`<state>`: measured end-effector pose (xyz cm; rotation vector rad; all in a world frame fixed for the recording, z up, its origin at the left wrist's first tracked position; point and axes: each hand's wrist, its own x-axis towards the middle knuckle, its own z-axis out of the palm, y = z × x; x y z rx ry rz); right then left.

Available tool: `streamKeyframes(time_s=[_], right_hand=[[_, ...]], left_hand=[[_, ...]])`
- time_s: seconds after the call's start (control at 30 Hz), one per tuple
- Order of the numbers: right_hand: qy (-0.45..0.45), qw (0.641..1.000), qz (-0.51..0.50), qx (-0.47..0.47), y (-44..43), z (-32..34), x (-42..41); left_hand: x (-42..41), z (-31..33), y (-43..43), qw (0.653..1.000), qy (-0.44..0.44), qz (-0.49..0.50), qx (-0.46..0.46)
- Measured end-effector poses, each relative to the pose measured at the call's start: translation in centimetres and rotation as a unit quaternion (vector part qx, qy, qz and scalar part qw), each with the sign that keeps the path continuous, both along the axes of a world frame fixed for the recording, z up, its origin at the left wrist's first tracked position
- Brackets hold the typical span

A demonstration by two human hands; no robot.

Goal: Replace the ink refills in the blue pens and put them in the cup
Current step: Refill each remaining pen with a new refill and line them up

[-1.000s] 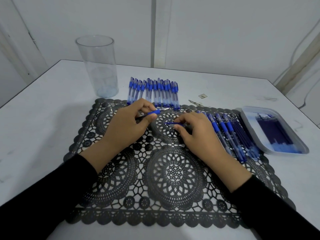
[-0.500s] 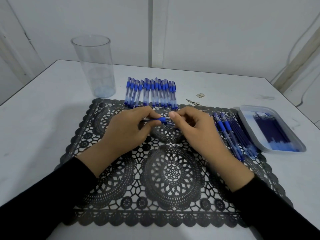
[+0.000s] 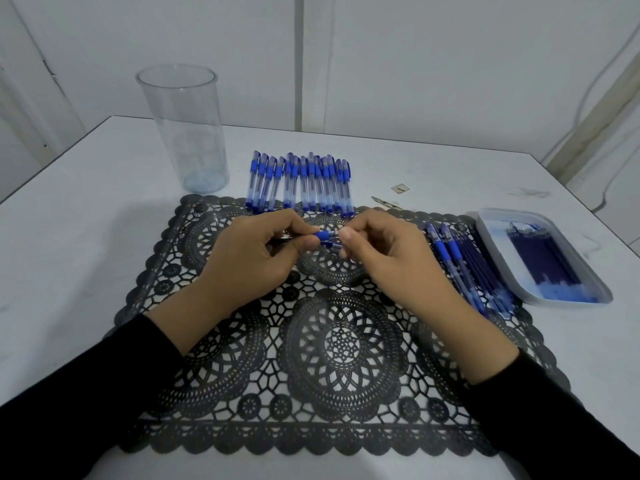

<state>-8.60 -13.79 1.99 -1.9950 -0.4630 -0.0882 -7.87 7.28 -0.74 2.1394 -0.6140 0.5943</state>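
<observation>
Above the black lace mat (image 3: 332, 344), my left hand (image 3: 256, 258) pinches the blue grip end of a pen (image 3: 323, 235). My right hand (image 3: 391, 258) pinches the other part of that pen at its clear end, fingertips meeting my left thumb. Most of the pen is hidden by the fingers. A row of several capped blue pens (image 3: 301, 183) lies at the mat's far edge. More pens and dark blue refills (image 3: 464, 265) lie on the mat at the right. The clear cup (image 3: 183, 129) stands upright at the far left with nothing in it.
A white tray (image 3: 595, 275) holding several dark refills sits at the table's right. A small metal bit (image 3: 384, 202) and a paper scrap (image 3: 399, 188) lie behind the mat. The wall runs behind the table.
My right hand has come off the mat with a pen part and met my left hand. Both hands now hold the pen together at the middle.
</observation>
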Motion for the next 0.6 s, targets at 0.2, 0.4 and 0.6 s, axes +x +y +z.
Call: streamKeyframes(time_s=[0.2,0.4,0.6], right_hand=[[0.003,1.000,0.007,-0.008,0.04,-0.21,-0.09],[0.027,0.998,0.015,0.050,0.00,-0.29,0.00],[0.025,0.999,0.004,0.044,-0.13,-0.47,0.02]], left_hand=[[-0.05,-0.01,0.00,1.000,0.001,-0.006,0.020],[-0.02,0.07,0.08,1.000,0.004,-0.002,0.030],[-0.11,0.13,0.14,0.999,0.004,0.004,0.042]])
